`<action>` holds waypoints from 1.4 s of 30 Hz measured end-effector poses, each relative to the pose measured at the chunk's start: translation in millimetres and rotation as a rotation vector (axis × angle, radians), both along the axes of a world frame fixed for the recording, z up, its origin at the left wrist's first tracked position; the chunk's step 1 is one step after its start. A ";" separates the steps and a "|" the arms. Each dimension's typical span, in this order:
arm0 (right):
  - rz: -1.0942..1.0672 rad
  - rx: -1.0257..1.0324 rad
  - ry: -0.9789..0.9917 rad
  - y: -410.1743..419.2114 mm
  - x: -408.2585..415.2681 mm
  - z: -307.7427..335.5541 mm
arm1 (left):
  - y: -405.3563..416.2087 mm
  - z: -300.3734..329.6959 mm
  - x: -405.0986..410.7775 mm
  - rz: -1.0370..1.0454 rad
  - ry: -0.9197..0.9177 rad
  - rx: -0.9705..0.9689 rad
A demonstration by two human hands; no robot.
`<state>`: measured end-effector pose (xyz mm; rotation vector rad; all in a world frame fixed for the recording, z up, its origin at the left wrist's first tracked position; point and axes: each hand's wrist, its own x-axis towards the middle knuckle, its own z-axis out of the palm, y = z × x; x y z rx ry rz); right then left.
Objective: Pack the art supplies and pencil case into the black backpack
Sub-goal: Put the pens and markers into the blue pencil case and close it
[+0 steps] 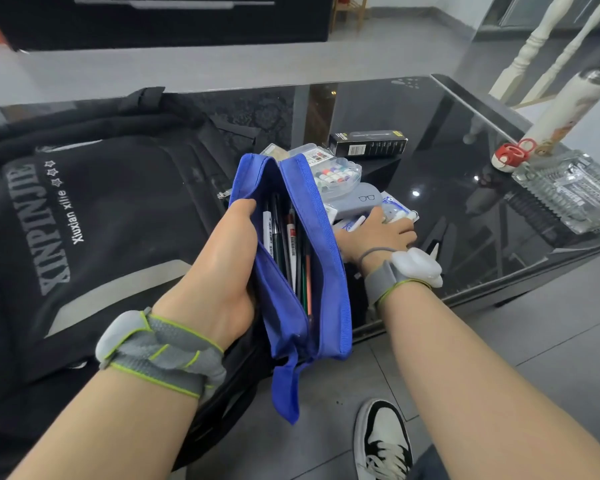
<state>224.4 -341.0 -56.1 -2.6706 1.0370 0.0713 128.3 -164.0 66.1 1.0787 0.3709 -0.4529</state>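
An open blue pencil case [302, 268], with pens and pencils inside, is gripped by the left hand [219, 268], thumb hooked over its rim, beside the black backpack [84, 220]. The right hand [378, 237] is laid on small white supplies [400, 213]; its fingers are mostly hidden, so the grip cannot be told. Everything is set on a glossy black glass table [465, 174] above grey floor tiles [551, 341].

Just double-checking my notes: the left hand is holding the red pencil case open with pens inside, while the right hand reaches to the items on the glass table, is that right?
Not quite. The pencil case is blue, not red, as the head view shows. The rest stands: the left hand holds it open with pens inside, while the right hand reaches to the items on the glass table.
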 end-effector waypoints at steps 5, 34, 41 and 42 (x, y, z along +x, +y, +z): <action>0.026 -0.038 0.038 -5.4 -10.0 2.0 | 0.2 0.8 1.2 0.033 0.008 0.039; 0.374 1.046 -0.327 14.7 -112.8 153.9 | -23.4 -28.8 -1.0 -0.062 0.024 0.242; 0.669 0.555 -0.175 25.9 -112.9 125.0 | -39.0 -35.8 0.7 -0.086 0.070 0.214; 0.686 0.478 -0.155 25.8 -111.6 116.1 | -39.5 -36.0 -1.1 -0.084 0.074 0.205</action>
